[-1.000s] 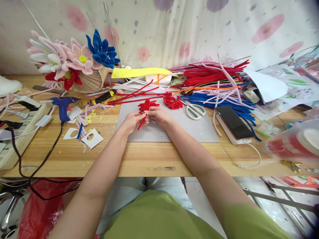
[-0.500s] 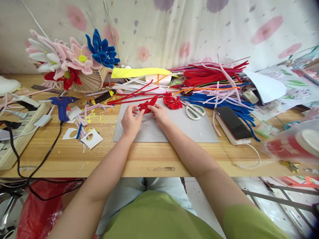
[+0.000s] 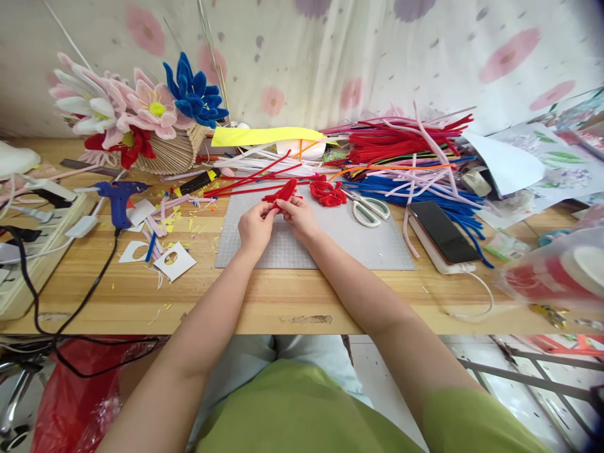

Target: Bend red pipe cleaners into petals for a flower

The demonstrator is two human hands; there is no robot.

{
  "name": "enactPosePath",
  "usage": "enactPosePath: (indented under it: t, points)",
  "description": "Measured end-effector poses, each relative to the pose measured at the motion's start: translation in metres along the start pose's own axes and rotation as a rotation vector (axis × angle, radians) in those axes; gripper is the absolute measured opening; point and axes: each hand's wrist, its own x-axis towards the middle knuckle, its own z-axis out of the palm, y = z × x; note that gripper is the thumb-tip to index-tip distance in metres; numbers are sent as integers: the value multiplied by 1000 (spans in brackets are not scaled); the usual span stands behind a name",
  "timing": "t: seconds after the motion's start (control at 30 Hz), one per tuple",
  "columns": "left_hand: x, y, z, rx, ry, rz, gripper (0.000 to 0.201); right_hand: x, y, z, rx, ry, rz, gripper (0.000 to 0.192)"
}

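Fingers of both my hands meet on one red pipe cleaner piece (image 3: 282, 192), a small bundle of bent loops held just above the far part of the grey cutting mat (image 3: 377, 248). My left hand (image 3: 255, 225) pinches its near end between thumb and fingertips, and my right hand (image 3: 296, 214) grips it from the other side, so both are closed on the same piece. I hold it this way, I think, because the fuzzy wire gives easily: two pinches close together keep the loops from springing apart while I shape them. Holding it low over the mat also lets my wrists stay steady.

Just beside my right hand lies another red looped bundle (image 3: 328, 193), resting at the mat's far edge where I can reach it. The scissors (image 3: 369, 209) lie on the mat to the right of that, handles toward me. Straight red stems (image 3: 250, 181) run off to the left behind my hands. The big heap of pipe cleaners (image 3: 406, 154) sits well back, near the phone (image 3: 442, 231). The blue glue gun (image 3: 119, 198) stands apart on the left, by paper scraps (image 3: 174, 261), and finished flowers (image 3: 136, 110) fill the basket at the back.
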Motion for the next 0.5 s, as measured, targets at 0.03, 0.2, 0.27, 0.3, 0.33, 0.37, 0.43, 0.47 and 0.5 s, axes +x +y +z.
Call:
enactPosePath:
  t: [0.03,0.2,0.27,0.3,0.33,0.37,0.43,0.47,0.5]
  points:
    - [1,0,1,-116,-38,-71,13,0,-1,-1,-8,-32,13,23]
    - [4,6,-5,-479,-271,-447,5,-2,-11,-7,-55,-157,83,19]
    - [5,9,-10,-524,-362,-522,4,-5,-14,-8,-59,-191,103,19]
    - [5,10,-12,-545,-396,-550,4,-6,-15,-8,-61,-204,112,20]
    - [5,11,-15,-567,-422,-575,5,-7,-16,-8,-66,-218,123,21]
    - [5,11,-16,-587,-442,-601,7,-7,-16,-9,-71,-230,136,22]
    - [5,12,-19,-624,-470,-643,10,-8,-17,-9,-79,-248,159,24]
    - [5,12,-20,-640,-479,-658,11,-7,-16,-9,-79,-260,169,25]
    - [4,12,-20,-654,-487,-664,11,-7,-16,-10,-74,-271,177,25]
